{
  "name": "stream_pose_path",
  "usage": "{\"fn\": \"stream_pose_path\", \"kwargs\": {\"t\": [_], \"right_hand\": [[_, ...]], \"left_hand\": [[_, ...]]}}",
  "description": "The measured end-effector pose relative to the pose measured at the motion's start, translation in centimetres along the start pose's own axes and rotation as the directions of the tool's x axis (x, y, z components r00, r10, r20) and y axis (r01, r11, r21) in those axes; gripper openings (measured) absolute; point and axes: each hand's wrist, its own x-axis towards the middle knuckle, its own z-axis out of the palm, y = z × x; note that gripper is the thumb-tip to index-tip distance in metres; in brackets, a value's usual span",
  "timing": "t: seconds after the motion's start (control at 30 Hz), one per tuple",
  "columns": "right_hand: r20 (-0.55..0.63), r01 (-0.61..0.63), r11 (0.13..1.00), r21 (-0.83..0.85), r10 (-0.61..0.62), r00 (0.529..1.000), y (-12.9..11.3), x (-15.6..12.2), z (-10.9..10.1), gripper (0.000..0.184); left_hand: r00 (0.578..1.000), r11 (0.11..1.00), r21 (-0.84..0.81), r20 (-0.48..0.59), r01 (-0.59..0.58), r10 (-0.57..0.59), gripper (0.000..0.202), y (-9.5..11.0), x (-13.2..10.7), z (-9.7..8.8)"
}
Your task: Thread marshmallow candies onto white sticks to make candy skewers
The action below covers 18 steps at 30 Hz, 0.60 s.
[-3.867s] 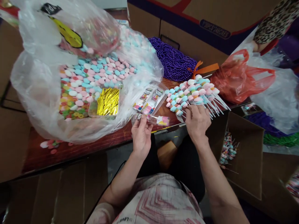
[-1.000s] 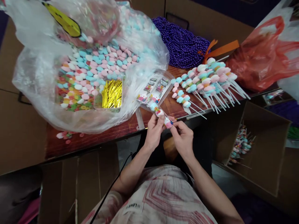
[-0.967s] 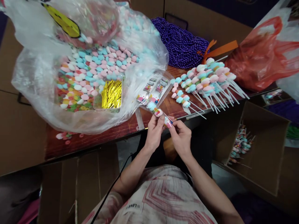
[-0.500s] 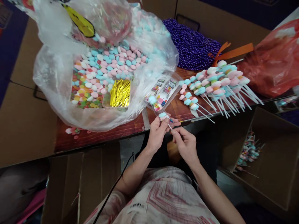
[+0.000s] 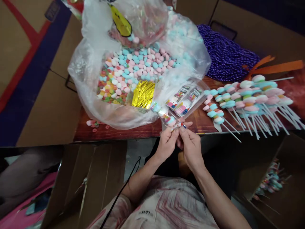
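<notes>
A candy skewer (image 5: 169,119) in a clear printed wrapper points up and left from my hands, over the table edge. My left hand (image 5: 166,143) pinches the wrapper's lower end between thumb and fingers. Right beside it, my right hand (image 5: 192,146) pinches the same gathered end, the two thumbs nearly touching. The stick is hidden behind the fingers. Just beyond lies a clear packet of printed wrappers (image 5: 188,98). Left of that, gold twist ties (image 5: 143,94) fill a small box within a big plastic bag (image 5: 81,63) of pastel candies (image 5: 133,65).
Unwrapped candy skewers (image 5: 252,98) lie piled on the table's right, sticks toward me. Behind them are purple bead strings (image 5: 226,54) and an orange ribbon (image 5: 281,67). Loose candies (image 5: 95,124) lie near the front edge. A cardboard box (image 5: 288,190) at lower right holds wrapped skewers.
My right hand has moved up from the stick's lower end to the wrapper's end beside my left hand. The view has swung left, so the table's things appear farther right.
</notes>
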Motion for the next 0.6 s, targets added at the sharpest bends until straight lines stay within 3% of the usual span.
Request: {"fn": "stream_pose_path", "kwargs": {"t": [0.1,0.2,0.23,0.3,0.33,0.4,0.5,0.6], "right_hand": [[0.062,-0.141,0.975,0.171,0.133,0.989,-0.3,0.6,2.0,0.044],[0.279,-0.173,0.985,-0.008,0.168,0.946,-1.1,1.4,3.1,0.043],[0.39,-0.108,0.983,-0.145,0.157,0.907,-1.6,1.9,3.3,0.043],[0.585,0.171,0.892,-0.418,0.121,0.802,-2.9,3.3,3.8,0.037],[0.646,0.345,0.786,-0.514,0.09,0.758,-3.7,4.2,4.2,0.033],[0.676,0.604,0.491,-0.628,-0.042,0.736,-5.0,6.5,5.6,0.025],[0.65,0.672,0.071,-0.737,-0.197,0.734,-5.8,10.5,8.7,0.029],[0.754,0.734,-0.178,-0.655,-0.101,0.649,-5.2,14.3,11.4,0.031]], "left_hand": [[0.999,0.982,-0.184,-0.029,-0.04,0.036,0.038,1.6,-0.2,-0.9],[0.978,0.932,-0.342,-0.205,-0.119,0.049,0.034,3.3,-0.4,-2.4],[0.963,0.919,-0.362,-0.264,-0.156,0.06,0.031,3.7,-0.4,-3.0],[0.927,0.896,-0.38,-0.365,-0.231,0.084,0.025,4.6,-0.4,-4.3],[0.907,0.887,-0.381,-0.412,-0.26,0.089,0.023,4.9,-0.4,-5.0],[0.867,0.879,-0.372,-0.491,-0.299,0.087,0.019,5.5,-0.3,-6.2],[0.859,0.888,-0.37,-0.509,-0.274,0.053,0.015,6.1,-0.3,-7.6],[0.905,0.899,-0.4,-0.425,-0.177,-0.011,0.012,6.3,-0.5,-8.2]]}}
